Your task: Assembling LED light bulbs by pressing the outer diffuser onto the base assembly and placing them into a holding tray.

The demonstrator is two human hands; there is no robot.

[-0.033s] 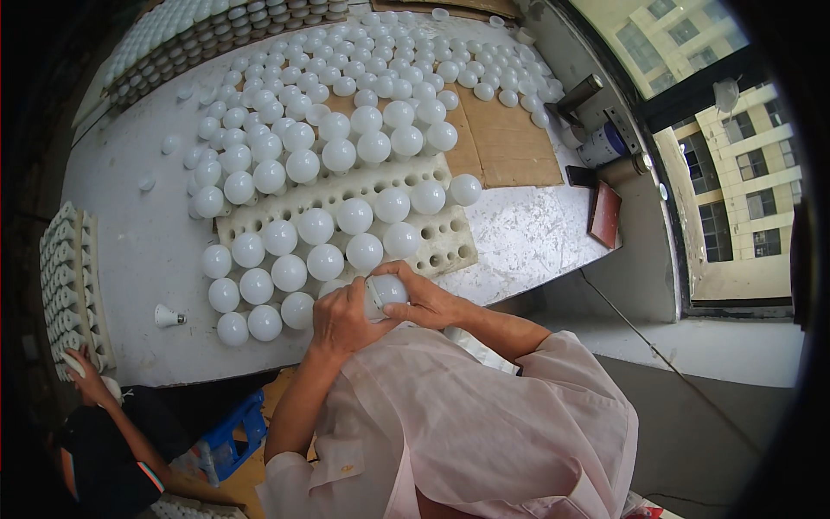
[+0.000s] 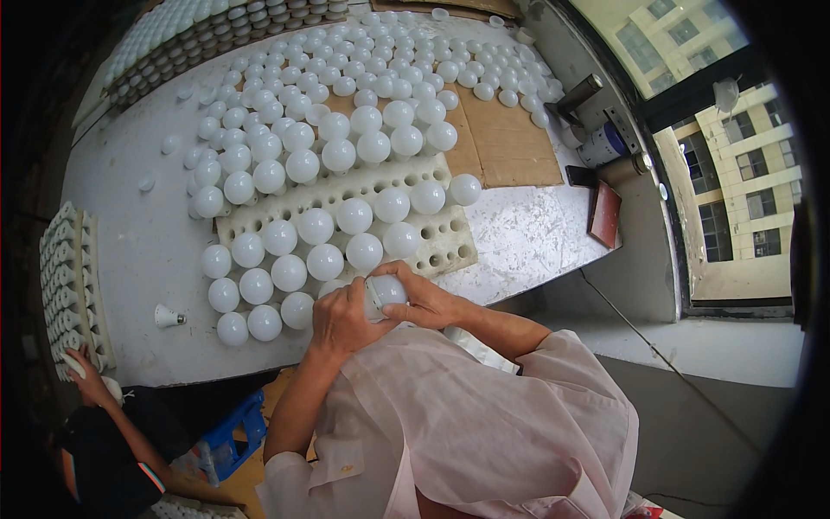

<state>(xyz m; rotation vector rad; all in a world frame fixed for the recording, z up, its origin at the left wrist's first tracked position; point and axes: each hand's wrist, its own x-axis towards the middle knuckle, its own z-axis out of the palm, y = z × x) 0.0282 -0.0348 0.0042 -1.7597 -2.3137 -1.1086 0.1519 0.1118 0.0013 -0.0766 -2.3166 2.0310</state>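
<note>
Close to my body, at the near edge of the table, both hands grip one white LED bulb [image 2: 388, 291]. My left hand [image 2: 341, 317] is closed round its base end, which the fingers mostly hide. My right hand [image 2: 425, 298] wraps the round white dome, thumb across the near side. Just beyond them lies a pale foam tray [image 2: 450, 246] with rows of holes, where several bulbs [image 2: 325, 261] stand dome up. A bulb body without a dome [image 2: 169, 317] lies on its side to the left.
Many loose white domes [image 2: 372, 65] cover the far table, partly on brown cardboard [image 2: 510, 143]. At the right edge are a metal flask [image 2: 581, 92], a phone [image 2: 581, 176] and a dark red box [image 2: 604, 214]. Stacked trays [image 2: 73, 285] stand left, by a co-worker's hand [image 2: 86, 378].
</note>
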